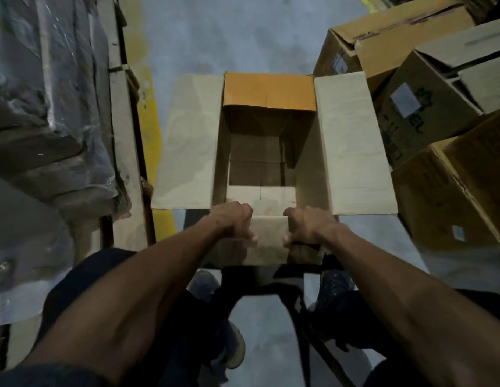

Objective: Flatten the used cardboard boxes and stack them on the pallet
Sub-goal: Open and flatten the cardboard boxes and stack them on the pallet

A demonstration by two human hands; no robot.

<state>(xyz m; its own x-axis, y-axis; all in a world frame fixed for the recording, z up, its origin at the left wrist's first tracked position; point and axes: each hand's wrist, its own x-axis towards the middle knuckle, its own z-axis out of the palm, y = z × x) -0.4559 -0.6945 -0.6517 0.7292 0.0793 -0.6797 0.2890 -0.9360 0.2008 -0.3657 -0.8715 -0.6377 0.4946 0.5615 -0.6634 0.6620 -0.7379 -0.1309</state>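
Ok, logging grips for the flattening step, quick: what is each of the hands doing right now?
Left hand: closed, gripping the near flap of the open cardboard box.
Right hand: closed, gripping the same flap.

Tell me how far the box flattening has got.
Nothing looks flattened here. In hand: both the left hand and right hand grip the near flap of the open brown cardboard box, still fully upright. Left: the piled unflattened cardboard boxes on the right; stacking not begun.
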